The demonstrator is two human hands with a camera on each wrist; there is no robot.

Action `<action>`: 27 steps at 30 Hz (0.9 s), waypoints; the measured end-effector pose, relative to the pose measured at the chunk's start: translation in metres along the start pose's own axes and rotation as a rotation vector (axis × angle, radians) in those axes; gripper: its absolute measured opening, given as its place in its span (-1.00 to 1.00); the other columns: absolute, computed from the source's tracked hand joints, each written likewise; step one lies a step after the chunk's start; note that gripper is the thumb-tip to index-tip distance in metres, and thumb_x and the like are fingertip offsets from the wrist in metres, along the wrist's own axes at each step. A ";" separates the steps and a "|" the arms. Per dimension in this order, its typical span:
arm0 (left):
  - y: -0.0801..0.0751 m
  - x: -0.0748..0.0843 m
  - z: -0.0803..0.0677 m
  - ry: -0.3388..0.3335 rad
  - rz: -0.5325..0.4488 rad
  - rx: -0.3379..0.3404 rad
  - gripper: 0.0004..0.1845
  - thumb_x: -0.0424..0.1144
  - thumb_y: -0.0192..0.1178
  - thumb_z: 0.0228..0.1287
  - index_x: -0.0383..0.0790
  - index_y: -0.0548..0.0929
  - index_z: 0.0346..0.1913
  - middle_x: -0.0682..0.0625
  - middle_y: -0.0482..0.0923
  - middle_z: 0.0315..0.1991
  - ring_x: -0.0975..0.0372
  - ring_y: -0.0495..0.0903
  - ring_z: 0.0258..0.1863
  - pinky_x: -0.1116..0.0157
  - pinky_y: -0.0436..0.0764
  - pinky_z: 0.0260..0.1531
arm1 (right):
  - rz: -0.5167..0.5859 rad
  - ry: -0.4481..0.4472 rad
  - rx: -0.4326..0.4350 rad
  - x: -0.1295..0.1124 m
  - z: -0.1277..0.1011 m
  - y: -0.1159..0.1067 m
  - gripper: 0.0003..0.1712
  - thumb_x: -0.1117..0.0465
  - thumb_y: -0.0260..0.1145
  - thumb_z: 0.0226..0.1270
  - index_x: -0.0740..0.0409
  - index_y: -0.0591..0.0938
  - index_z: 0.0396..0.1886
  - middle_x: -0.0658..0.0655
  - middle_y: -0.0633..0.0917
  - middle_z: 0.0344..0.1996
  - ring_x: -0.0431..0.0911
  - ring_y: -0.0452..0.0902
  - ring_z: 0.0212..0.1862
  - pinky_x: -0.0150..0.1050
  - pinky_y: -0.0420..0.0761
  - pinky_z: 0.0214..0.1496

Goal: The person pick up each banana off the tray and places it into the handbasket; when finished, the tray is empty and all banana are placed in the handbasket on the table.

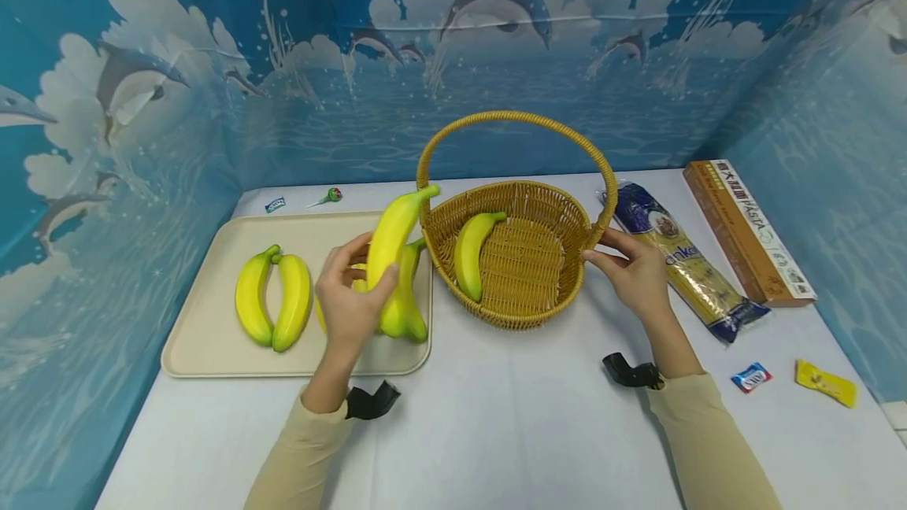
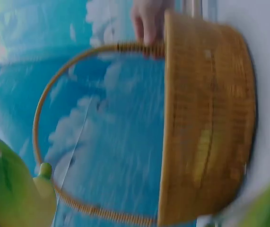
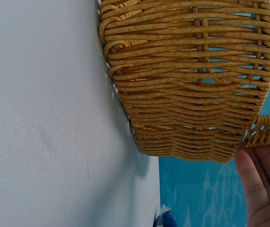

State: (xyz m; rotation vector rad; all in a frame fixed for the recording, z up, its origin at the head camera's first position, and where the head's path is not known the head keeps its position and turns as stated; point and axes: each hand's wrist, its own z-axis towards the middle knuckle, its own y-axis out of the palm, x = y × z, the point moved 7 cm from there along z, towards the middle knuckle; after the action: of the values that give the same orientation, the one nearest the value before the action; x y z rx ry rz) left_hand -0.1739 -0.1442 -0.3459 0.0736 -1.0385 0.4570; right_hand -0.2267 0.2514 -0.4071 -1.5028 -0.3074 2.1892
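Observation:
My left hand grips a yellow banana with a green stem, raised over the right end of the beige tray. Behind it, another banana shows at the tray's right side, and my hand partly hides more yellow fruit. Two bananas lie side by side farther left on the tray. In the wicker basket, one banana rests along the left side. Fingers and thumb of my right hand pinch the base of the basket's handle at its right side.
Right of the basket lie a blue-and-gold pasta bag and a brown pasta box. Two small wrapped sweets, one blue and one yellow, sit nearer. Behind the tray are a lollipop and a small wrapper.

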 end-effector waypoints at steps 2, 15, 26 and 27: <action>0.028 0.004 -0.002 0.011 0.009 -0.061 -0.50 -0.33 0.41 -0.04 -0.34 0.66 0.07 -0.24 0.62 -0.18 0.17 0.57 -0.26 0.47 0.53 -0.34 | 0.006 0.003 0.004 0.000 0.000 -0.001 -0.51 0.34 0.43 0.17 0.33 0.62 0.13 0.40 0.67 0.02 -0.65 0.47 -0.09 -0.66 0.54 -0.18; 0.139 -0.018 0.003 -0.047 0.231 -0.267 -0.48 -0.10 0.30 0.05 -0.26 0.61 0.10 -0.14 0.53 -0.18 0.08 0.48 -0.25 0.15 0.45 -0.21 | 0.022 0.004 -0.003 0.000 0.001 0.004 -0.50 0.31 0.42 0.20 0.31 0.62 0.15 0.35 0.68 0.02 -0.65 0.47 -0.09 -0.64 0.55 -0.15; 0.180 -0.049 0.012 -0.146 0.410 -0.405 -0.43 -0.03 0.33 0.10 -0.20 0.54 0.16 -0.11 0.54 0.00 0.05 0.52 -0.07 0.08 0.52 -0.08 | 0.003 -0.018 0.013 0.001 -0.002 -0.001 -0.51 0.33 0.44 0.17 0.32 0.63 0.13 0.36 0.70 -0.02 -0.65 0.49 -0.12 -0.66 0.55 -0.19; 0.182 -0.050 0.012 -0.156 0.426 -0.412 -0.44 -0.03 0.34 0.10 -0.19 0.53 0.15 -0.11 0.54 0.02 0.05 0.53 -0.06 0.07 0.53 -0.07 | 0.004 -0.018 0.015 0.001 -0.002 -0.001 -0.51 0.33 0.44 0.17 0.32 0.63 0.13 0.35 0.70 -0.02 -0.64 0.49 -0.13 -0.65 0.55 -0.19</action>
State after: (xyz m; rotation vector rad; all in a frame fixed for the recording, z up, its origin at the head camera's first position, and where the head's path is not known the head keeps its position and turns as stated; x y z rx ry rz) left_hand -0.2781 0.0007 -0.4101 -0.4944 -1.2894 0.6181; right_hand -0.2251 0.2531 -0.4079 -1.4776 -0.2935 2.2048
